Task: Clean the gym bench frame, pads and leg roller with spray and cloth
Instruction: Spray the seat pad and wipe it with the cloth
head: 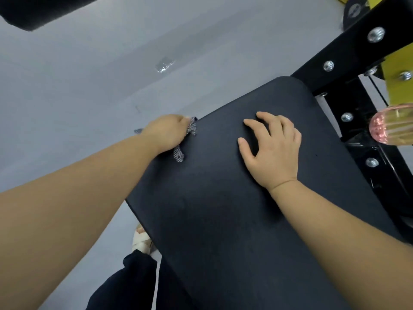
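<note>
- Bench pad [223,220] fills the middle and lower right of the view. It is a broad black cushion slanting up toward the black frame [357,48], which carries a row of silver bolts.
- Pad surface looks matte and even, with faint dull patches near the middle. I cannot tell whether these are damp streaks or just light.
- Left hand [166,133] is at the pad's left edge, fingers curled tight around a blue-and-white cloth [178,154]. Bits of the cloth poke out above and below the fist.
- Right hand [272,151] rests on top of the pad with fingers spread apart and slightly arched, holding nothing. My guess is that it steadies the pad.
- Spray bottle [391,126], pink and see-through, sits at the right edge beside the frame, in neither hand.
- Progress, as I judge it: wiping of the pad is under way, now at its side edge. Nothing shows the frame being wiped yet, and no leg roller can be made out, so both probably remain.
</note>
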Tool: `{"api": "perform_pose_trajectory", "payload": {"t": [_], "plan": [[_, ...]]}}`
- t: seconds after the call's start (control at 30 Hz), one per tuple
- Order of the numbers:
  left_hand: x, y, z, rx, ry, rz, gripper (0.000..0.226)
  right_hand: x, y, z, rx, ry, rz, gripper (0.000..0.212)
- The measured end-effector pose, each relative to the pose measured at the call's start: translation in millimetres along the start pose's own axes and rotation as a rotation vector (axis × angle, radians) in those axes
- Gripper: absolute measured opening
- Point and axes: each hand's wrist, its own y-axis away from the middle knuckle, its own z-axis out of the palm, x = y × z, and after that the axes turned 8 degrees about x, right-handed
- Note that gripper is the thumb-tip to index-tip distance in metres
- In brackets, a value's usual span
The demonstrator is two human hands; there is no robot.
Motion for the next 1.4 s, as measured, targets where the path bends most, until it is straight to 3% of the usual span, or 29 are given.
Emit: {"api": "perform_pose_trajectory", "payload": {"t": [0.23,0.33,0.53,0.8,1.03,1.4], "plan": [[104.7,-57.0,24.8,0.115,0.056,0.278,0.042,3.0,-0.5,-1.0,0.060,-0.161,0.095,0.038],[84.7,-51.9,24.2,0.088,0.038,0.302,0.038,1.9,-0.7,-2.7,0.056,-0.162,0.107,0.037],[45.8,-38.7,11.4,-0.018,0.022,0.123,0.047,-0.8,-1.6,-5.1,0.045,-0.133,0.138,0.038],[152.7,-85.5,31.5,-0.013,0.170,0.314,0.041,-3.6,-1.4,-2.9,0.033,-0.014,0.199,0.043],[90.4,-77.2,22.8,-0.091,0.039,0.357,0.046,-7.7,-3.5,-5.9,0.022,-0.007,0.223,0.042],[184.4,-107.2,47.0,0.134,-0.051,0.697,0.035,-5.9,-2.7,-2.8,0.111,-0.079,0.225,0.024]]}}
